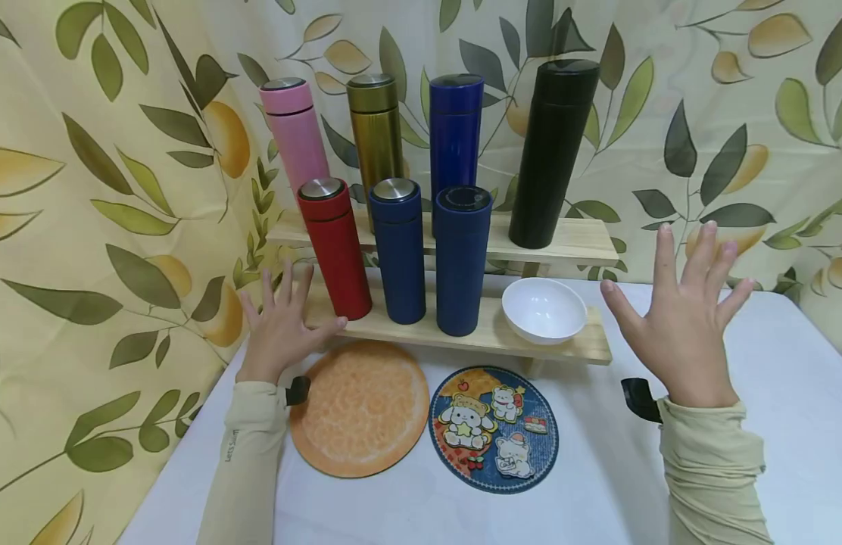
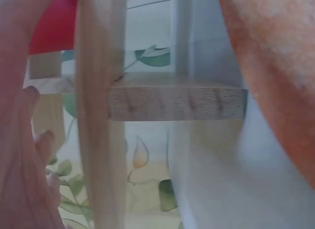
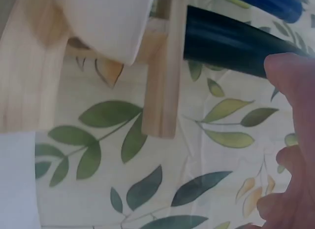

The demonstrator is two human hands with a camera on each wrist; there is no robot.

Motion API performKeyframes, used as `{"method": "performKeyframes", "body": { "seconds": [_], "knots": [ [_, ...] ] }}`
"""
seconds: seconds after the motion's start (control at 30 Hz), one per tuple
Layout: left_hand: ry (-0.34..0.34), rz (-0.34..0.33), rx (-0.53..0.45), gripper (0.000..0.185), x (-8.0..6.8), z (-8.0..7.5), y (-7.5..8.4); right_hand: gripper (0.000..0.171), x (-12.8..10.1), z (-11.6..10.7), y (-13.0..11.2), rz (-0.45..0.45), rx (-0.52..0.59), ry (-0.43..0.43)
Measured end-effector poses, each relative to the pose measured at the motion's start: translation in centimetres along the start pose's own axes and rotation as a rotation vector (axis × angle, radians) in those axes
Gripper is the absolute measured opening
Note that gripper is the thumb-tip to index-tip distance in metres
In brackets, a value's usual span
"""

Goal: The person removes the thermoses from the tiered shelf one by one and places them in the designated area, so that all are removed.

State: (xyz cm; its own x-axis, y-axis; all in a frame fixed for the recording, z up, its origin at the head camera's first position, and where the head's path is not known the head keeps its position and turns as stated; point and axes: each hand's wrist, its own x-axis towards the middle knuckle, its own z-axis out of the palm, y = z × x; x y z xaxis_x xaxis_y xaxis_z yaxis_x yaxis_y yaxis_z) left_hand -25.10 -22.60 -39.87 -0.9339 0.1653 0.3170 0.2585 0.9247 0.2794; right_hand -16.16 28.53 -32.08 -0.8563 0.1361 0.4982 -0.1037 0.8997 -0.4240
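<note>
At the lower left of the head view, our left hand [image 1: 279, 327] lies flat with fingers spread on the left end of the lower wooden shelf [image 1: 584, 342], the thumb reaching toward the base of the red flask [image 1: 335, 246], close beside it; we cannot tell whether they touch. At the right of the frame, our right hand [image 1: 681, 318] is raised in the air with all fingers splayed wide, holding nothing, near the right end of the same shelf and just right of the white bowl [image 1: 544, 308] that sits on it.

Right of the red flask, two dark blue flasks [image 1: 398, 250] stand upright on the lower shelf. On the upper shelf [image 1: 578, 238] behind stand a pink flask [image 1: 294, 132], a gold flask [image 1: 375, 129], a blue flask [image 1: 455, 125] and a tall black flask [image 1: 552, 151].

Below the shelves, on the white table [image 1: 789, 393], lie a round orange mat [image 1: 358, 406] and, touching its right edge, a round blue cartoon mat [image 1: 494, 428]. A leaf-print curtain [image 1: 87, 189] fills the background.
</note>
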Motion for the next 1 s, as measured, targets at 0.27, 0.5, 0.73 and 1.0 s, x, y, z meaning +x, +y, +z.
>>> {"method": "performKeyframes", "body": {
  "seconds": [0.27, 0.5, 0.73, 1.0],
  "knots": [
    [-0.182, -0.024, -0.022, 0.113, -0.2, 1.2, -0.8, 0.093, 0.3, -0.1, -0.8, -0.008, 0.255, -0.037],
    [-0.256, -0.029, 0.001, 0.108, 0.4, 0.7, -0.3, 0.084, 0.3, -0.9, -2.7, 0.056, 0.594, -0.059],
    [-0.253, -0.032, 0.023, 0.107, 0.6, 0.4, -0.3, 0.074, 0.0, -0.6, -6.9, 0.007, 0.86, -0.066],
    [-0.238, -0.024, 0.031, 0.108, 0.3, 1.1, -0.4, 0.074, 0.5, 2.1, -11.2, -0.032, 1.12, -0.123]
  ]
}}
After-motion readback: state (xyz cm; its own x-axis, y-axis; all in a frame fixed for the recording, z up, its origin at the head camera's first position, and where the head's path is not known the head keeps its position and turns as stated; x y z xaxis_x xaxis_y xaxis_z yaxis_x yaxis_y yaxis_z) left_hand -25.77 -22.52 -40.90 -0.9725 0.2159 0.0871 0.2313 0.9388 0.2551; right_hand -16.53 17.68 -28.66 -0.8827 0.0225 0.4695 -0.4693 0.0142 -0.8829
